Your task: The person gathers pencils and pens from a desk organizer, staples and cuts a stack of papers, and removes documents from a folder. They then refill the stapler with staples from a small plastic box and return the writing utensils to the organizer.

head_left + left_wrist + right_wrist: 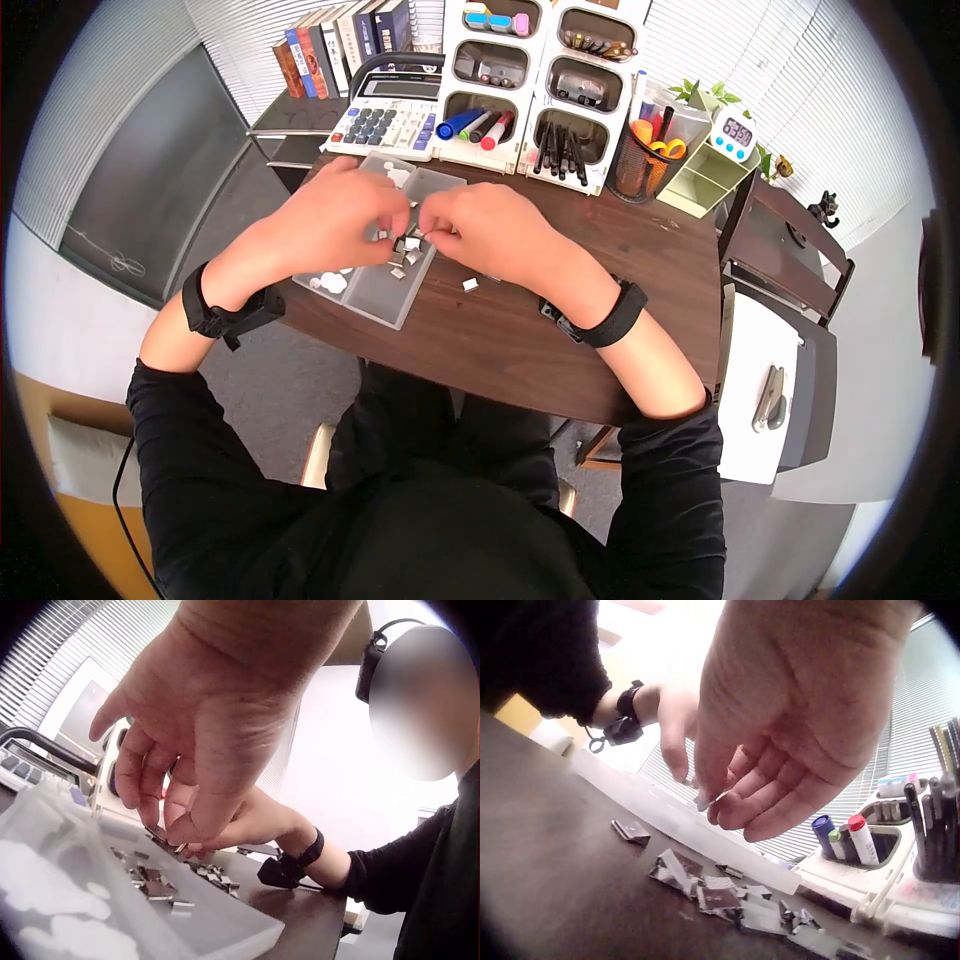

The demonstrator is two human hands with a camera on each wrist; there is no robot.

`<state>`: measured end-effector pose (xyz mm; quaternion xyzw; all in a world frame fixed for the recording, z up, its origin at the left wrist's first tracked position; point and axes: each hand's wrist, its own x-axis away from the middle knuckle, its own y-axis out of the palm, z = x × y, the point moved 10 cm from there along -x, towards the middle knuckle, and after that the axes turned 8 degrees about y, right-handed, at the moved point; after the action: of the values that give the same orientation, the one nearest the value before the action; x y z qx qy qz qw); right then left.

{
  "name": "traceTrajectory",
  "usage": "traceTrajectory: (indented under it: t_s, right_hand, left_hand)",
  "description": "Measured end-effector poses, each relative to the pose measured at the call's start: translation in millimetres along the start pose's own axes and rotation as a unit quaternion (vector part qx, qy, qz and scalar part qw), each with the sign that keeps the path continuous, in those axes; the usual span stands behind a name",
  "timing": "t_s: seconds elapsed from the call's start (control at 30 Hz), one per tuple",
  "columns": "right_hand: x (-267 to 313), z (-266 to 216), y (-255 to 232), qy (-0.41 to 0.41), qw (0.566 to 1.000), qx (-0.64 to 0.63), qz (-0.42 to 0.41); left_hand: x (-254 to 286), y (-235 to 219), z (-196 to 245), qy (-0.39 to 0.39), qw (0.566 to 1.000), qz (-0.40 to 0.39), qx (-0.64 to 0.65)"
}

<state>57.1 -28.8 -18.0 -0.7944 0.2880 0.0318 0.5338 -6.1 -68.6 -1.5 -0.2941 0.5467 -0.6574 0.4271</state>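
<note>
A translucent plastic box point(385, 297) with compartments lies on the dark wooden desk. Small folded silver metal clips point(398, 258) are scattered in one compartment, and white rounded pieces point(330, 283) lie in the one beside it. Over the box, my left hand point(345, 215) pinches a small metal clip point(155, 835) between thumb and fingertips. From the right, my right hand point(497, 228) meets it, its thumb and finger pinching another small clip point(703, 801). Several more clips point(720, 901) lie on the desk beside the box, partly hidden under my right hand in the head view.
Behind the box stand a calculator point(385, 125) and a white organizer point(530, 100) with markers and pens. A mesh pen cup point(640, 170) and a green holder with a timer point(735, 135) stand at back right. One clip point(470, 286) lies alone right of the box.
</note>
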Motion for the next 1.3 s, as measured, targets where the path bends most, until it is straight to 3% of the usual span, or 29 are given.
traceTrajectory:
  t_s: [0.2, 0.27, 0.3, 0.37, 0.5, 0.57, 0.8, 1.0, 1.07, 1.2, 1.3]
  right_hand:
    - [3.2, 0.2, -7.5, -0.026, 1.000, 0.015, -0.002]
    - [6.6, 12.7, -6.3, 0.030, 0.990, 0.117, -0.074]
    - [8.5, 8.2, -13.8, 0.028, 0.990, 0.117, -0.076]
    - [19.8, 18.5, -6.8, 0.112, 0.969, 0.123, -0.182]
    - [20.1, 17.2, 0.0, 0.087, 0.976, 0.120, -0.158]
    - [22.2, 22.2, 6.6, 0.117, 0.964, 0.137, -0.196]
    - [16.8, 33.1, 8.7, 0.121, 0.964, 0.160, -0.177]
    - [19.1, 32.9, 5.7, 0.142, 0.948, 0.179, -0.221]
    - [17.6, 35.1, -3.4, 0.165, 0.944, 0.205, -0.197]
    - [17.5, 37.6, -6.1, 0.170, 0.948, 0.209, -0.173]
    - [12.5, 31.6, -7.0, 0.129, 0.962, 0.203, -0.129]
  left_hand:
    - [5.6, 14.4, -1.8, 0.017, 0.999, -0.009, -0.048]
    - [-2.4, 10.2, 3.8, 0.020, 0.997, 0.018, -0.066]
    - [-5.9, 10.2, 7.7, 0.018, 0.997, 0.020, -0.066]
    - [-15.1, 11.6, 23.4, 0.048, 0.997, 0.017, -0.053]
    - [-26.5, 32.3, 47.1, 0.119, 0.987, 0.028, -0.104]
    - [-30.3, 39.9, 54.3, 0.141, 0.984, 0.025, -0.107]
    - [-37.5, 53.5, 50.4, 0.127, 0.987, -0.011, -0.103]
    - [-41.6, 57.5, 56.9, 0.126, 0.985, -0.017, -0.116]
    - [-43.1, 58.1, 61.3, 0.151, 0.981, 0.019, -0.121]
    - [-43.4, 57.7, 61.0, 0.139, 0.983, 0.002, -0.122]
    - [-37.8, 47.1, 57.0, 0.129, 0.983, -0.002, -0.127]
